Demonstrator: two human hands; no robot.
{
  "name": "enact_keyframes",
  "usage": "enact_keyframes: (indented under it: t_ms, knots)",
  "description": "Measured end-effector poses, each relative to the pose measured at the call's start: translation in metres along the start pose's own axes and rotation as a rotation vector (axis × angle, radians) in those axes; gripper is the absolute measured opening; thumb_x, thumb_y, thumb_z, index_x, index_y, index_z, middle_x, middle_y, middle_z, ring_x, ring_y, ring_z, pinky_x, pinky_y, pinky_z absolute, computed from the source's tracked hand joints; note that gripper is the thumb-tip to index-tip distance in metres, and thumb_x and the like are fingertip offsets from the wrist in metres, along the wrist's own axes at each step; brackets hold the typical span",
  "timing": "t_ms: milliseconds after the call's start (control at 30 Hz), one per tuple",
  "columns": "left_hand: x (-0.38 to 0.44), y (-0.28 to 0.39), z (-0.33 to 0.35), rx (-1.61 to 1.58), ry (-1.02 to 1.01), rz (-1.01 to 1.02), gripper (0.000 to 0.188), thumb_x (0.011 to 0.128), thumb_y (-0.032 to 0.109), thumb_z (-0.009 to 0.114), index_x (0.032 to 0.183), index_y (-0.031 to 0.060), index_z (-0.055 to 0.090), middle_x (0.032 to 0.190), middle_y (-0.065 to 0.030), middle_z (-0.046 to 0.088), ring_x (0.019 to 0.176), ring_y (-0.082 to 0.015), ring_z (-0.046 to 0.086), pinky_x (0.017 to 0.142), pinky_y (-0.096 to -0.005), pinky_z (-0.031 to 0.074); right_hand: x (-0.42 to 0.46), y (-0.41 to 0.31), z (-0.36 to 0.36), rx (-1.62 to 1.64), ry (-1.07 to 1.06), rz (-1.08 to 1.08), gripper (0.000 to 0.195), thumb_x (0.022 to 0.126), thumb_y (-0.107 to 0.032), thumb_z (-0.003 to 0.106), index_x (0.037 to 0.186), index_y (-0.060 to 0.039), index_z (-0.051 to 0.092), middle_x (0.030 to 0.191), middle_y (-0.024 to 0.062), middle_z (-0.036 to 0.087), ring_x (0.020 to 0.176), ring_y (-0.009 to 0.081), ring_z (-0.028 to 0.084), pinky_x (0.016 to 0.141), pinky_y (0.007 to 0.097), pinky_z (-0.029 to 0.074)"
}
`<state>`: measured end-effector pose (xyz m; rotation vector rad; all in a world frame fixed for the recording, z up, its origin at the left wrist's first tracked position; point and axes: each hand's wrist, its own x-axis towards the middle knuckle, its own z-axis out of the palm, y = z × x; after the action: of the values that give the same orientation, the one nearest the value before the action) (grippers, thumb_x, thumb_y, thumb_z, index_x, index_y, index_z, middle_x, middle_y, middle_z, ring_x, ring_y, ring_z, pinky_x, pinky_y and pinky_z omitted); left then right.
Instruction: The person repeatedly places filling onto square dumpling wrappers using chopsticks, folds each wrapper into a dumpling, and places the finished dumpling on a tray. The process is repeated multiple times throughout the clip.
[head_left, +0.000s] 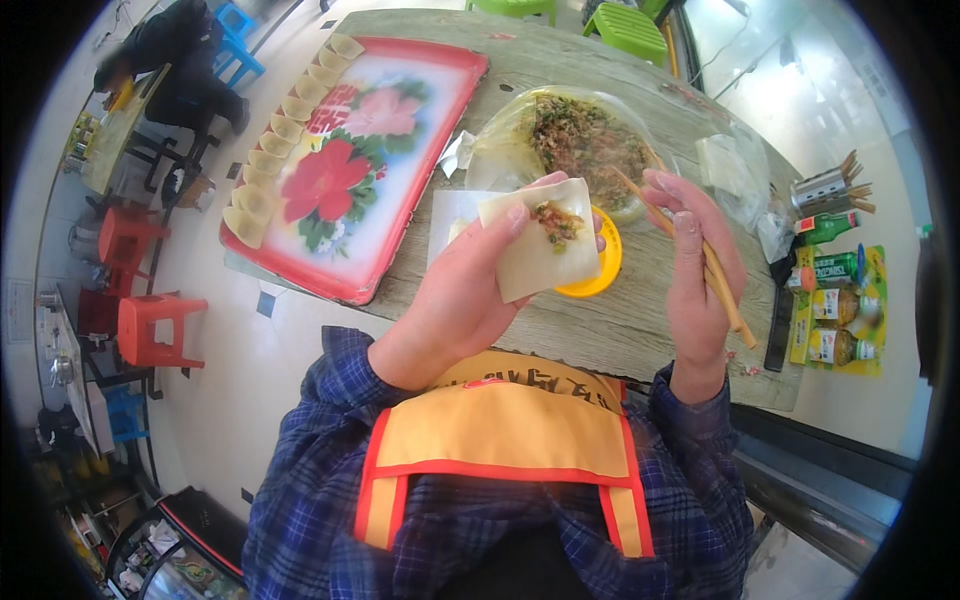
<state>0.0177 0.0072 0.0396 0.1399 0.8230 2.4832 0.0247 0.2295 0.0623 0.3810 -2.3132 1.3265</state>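
Note:
My left hand (472, 281) holds a square dough wrapper (536, 262) with a small heap of chopped filling (559, 223) on it. In my right hand (694, 262) is a pair of wooden chopsticks (724, 296), their tips pointing up and left towards a plastic-lined bowl of minced filling (589, 142). Below my left hand a yellow round dish (611, 259) is partly hidden. White wrappers or paper (448, 214) lie behind the same hand. To the left, a red-rimmed floral tray (375, 274) bears a row of folded dumplings (264, 163) along its left edge.
The grey wooden table (600, 330) also carries a plastic bag (731, 169) on the right. Past its right edge are a metal chopstick holder (821, 191), a green bottle (827, 227) and several jars (834, 306). Red stools (154, 330) and a seated person (176, 64) are at the left.

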Motion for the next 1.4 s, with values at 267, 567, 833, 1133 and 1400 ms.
enact_keyframes:
  t_ms: [267, 567, 833, 1133, 1400]
  knots:
    - [-0.003, -0.005, 0.001, 0.157, 0.164, 0.003, 0.051, 0.108, 0.036, 0.045, 0.148, 0.0044, 0.047, 0.135, -0.01, 0.063, 0.116, -0.025, 0.066, 0.082, -0.0351, 0.056, 0.008, -0.007, 0.01, -0.182, -0.086, -0.151, 0.017, 0.099, -0.003, 0.061, 0.114, 0.0008, 0.069, 0.111, 0.0131, 0.067, 0.097, 0.0241, 0.064, 0.088, 0.0316, 0.051]
    - [-0.006, -0.016, -0.013, 0.198, 0.129, 0.049, 0.039, 0.108, 0.029, 0.05, 0.136, 0.0027, 0.054, 0.127, -0.0096, 0.065, 0.116, -0.0208, 0.064, 0.097, -0.0365, 0.052, 0.005, -0.005, 0.034, 0.028, -0.116, -0.073, 0.011, 0.089, -0.002, 0.074, 0.098, -0.0004, 0.069, 0.101, 0.0108, 0.063, 0.092, 0.0234, 0.062, 0.083, 0.0325, 0.049]
    - [-0.004, -0.014, -0.014, -0.117, 0.194, -0.064, 0.04, 0.109, 0.028, 0.047, 0.138, 0.0011, 0.053, 0.129, -0.0107, 0.063, 0.118, -0.0219, 0.063, 0.1, -0.038, 0.051, 0.002, -0.005, 0.046, -0.126, -0.082, -0.193, 0.013, 0.086, 0.006, 0.074, 0.096, 0.0016, 0.067, 0.102, 0.0106, 0.062, 0.092, 0.0213, 0.061, 0.084, 0.031, 0.049]
    - [-0.006, -0.003, -0.011, -0.286, 0.12, -0.111, 0.051, 0.109, 0.029, 0.045, 0.145, -0.0072, 0.043, 0.138, -0.0176, 0.059, 0.124, -0.0255, 0.06, 0.104, -0.0408, 0.048, -0.004, -0.021, 0.047, -0.277, -0.138, -0.44, 0.028, 0.072, 0.005, 0.079, 0.097, -0.0047, 0.069, 0.102, 0.0085, 0.062, 0.096, 0.03, 0.058, 0.09, 0.0435, 0.047]
    - [-0.009, 0.004, -0.007, -0.096, 0.17, -0.11, 0.046, 0.109, 0.022, 0.047, 0.146, -0.0034, 0.04, 0.135, -0.017, 0.06, 0.123, -0.0273, 0.061, 0.103, -0.0404, 0.05, -0.01, -0.023, 0.053, -0.275, -0.187, -0.44, 0.029, 0.071, 0.002, 0.081, 0.097, -0.0069, 0.072, 0.105, 0.0082, 0.063, 0.096, 0.0301, 0.058, 0.094, 0.0447, 0.048]
